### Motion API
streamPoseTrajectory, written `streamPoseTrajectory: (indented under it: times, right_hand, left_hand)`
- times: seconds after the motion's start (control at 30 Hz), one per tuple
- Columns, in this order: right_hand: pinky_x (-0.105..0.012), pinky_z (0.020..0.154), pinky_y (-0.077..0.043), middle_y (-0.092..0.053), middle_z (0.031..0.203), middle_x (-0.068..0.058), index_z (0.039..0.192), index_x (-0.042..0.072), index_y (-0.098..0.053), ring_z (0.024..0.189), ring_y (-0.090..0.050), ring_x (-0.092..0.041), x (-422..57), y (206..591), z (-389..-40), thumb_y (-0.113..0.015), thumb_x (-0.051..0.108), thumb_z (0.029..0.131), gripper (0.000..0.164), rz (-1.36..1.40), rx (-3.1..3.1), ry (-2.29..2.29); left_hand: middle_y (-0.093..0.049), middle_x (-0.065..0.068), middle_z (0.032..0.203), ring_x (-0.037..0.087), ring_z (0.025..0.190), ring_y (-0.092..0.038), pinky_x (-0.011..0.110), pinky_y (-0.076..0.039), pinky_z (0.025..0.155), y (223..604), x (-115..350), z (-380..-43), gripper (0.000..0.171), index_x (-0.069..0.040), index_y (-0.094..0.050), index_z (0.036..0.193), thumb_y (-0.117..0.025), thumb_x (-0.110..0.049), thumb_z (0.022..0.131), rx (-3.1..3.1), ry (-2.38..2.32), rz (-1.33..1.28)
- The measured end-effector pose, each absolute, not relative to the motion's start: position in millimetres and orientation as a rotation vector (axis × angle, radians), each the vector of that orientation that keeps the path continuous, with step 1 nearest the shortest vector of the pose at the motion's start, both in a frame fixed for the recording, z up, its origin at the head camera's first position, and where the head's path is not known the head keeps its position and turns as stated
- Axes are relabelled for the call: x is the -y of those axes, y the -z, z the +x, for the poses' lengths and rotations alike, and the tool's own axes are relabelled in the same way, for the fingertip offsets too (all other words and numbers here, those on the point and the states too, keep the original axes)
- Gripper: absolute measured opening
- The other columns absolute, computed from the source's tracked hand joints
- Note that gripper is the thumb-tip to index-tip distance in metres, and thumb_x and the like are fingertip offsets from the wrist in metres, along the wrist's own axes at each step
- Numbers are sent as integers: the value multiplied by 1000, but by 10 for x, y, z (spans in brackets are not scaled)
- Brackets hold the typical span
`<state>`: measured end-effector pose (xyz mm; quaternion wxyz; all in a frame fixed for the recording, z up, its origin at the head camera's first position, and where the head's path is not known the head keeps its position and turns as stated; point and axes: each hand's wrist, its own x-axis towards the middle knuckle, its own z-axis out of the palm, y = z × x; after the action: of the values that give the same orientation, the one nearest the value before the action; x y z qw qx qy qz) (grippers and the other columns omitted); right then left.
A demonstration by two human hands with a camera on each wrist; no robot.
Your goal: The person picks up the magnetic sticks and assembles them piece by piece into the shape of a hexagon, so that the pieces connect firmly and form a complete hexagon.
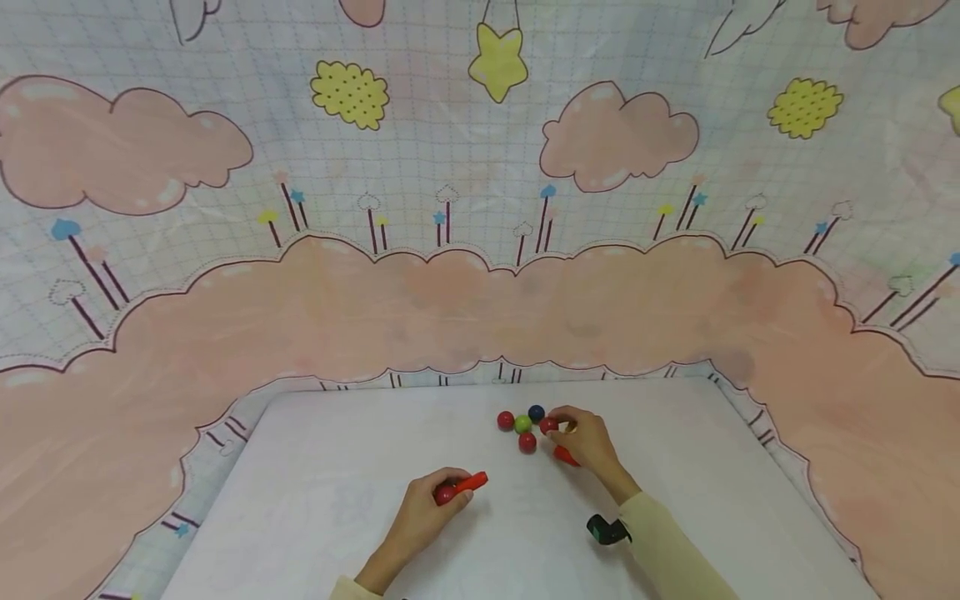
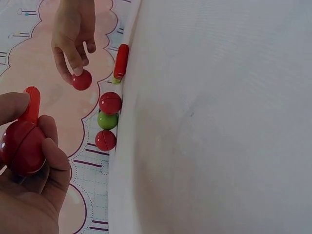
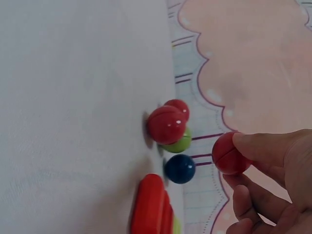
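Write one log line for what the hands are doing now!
left hand: holds red ball with red stick | right hand: pinches red ball | white table: red, green, blue balls

White table; coloured balls, red stick

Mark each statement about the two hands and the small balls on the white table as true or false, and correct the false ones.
1. The left hand holds a red ball joined to a red stick. True.
2. The right hand pinches a blue ball. False: it pinches a red ball; the blue ball lies on the table.
3. A green ball sits among the loose balls. True.
4. The right hand's grip lifts its ball clear of the others. True in the right wrist view.
5. A yellow ball lies beside the left hand. False: none is there.
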<state>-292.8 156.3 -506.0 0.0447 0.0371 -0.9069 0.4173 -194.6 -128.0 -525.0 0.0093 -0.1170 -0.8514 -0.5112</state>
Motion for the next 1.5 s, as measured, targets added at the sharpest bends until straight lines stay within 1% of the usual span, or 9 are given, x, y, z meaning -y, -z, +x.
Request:
streamPoseTrajectory:
  times: [0.2,0.33,0.43,0.53,0.67,0.77,0.97,1.27,1.5]
  right_hand:
    - [-28,76,-51,-70,104,-2,110,16,-71,93,-57,-20,-1553,4962,-2794,-78,16,84,27,127,2738,-1328]
    - [-35,84,-55,-72,108,-3,109,17,-71,97,-61,-21,-1533,4899,-2689,-78,16,83,27,148,2713,-1368]
    - [-39,88,-55,-72,108,-3,109,16,-71,99,-64,-21,-1524,4856,-2613,-79,14,83,27,173,2687,-1380]
    - [-34,84,-56,-72,106,-3,108,17,-72,97,-64,-20,-1520,4820,-2543,-79,14,82,27,191,2667,-1405]
    - [-23,73,-54,-72,104,-2,107,20,-72,95,-62,-24,-1503,4785,-2445,-80,13,81,28,202,2645,-1467]
    - [-20,72,-52,-71,104,1,105,23,-73,96,-61,-27,-1477,4764,-2367,-81,13,80,28,213,2630,-1502]
    - [-20,74,-52,-71,100,4,105,23,-72,95,-62,-21,-1406,4767,-2243,-81,13,80,28,276,2621,-1515]
    - [-20,75,-52,-71,106,0,110,20,-72,97,-64,-19,-1328,4794,-2142,-81,19,81,31,356,2655,-1586]
    - [-19,74,-54,-72,104,-2,109,17,-72,93,-66,-17,-1257,4838,-2101,-79,15,82,28,444,2623,-1635]
  left_hand:
    - [-70,3,106,15,89,-56,21,-48,73,5264,1281,-1966,25,-19,-70,111,-73,-27,88,2648,1604,-345]
    - [-70,3,105,15,89,-57,21,-48,73,5275,1272,-1978,25,-19,-70,111,-73,-27,89,2642,1589,-349]
    - [-70,2,104,16,89,-57,21,-49,74,5270,1260,-1985,24,-19,-70,111,-73,-27,89,2636,1593,-347]
    - [-70,2,105,16,90,-57,21,-49,75,5261,1246,-1990,25,-19,-69,112,-73,-28,89,2643,1591,-338]
    - [-70,2,108,16,92,-57,22,-49,76,5236,1225,-1994,27,-20,-69,113,-73,-29,89,2653,1586,-343]
    - [-70,2,109,17,93,-57,23,-49,77,5209,1204,-1996,26,-20,-69,113,-72,-29,89,2649,1586,-365]
    - [-70,1,110,17,96,-58,23,-49,80,5161,1159,-1995,25,-21,-69,114,-71,-29,90,2643,1590,-398]
    - [-70,1,110,18,96,-59,22,-50,79,5153,1100,-1984,25,-22,-69,114,-72,-29,90,2610,1620,-453]
    - [-71,2,109,17,94,-59,22,-50,78,5155,1065,-1991,25,-21,-70,113,-72,-30,90,2590,1627,-531]
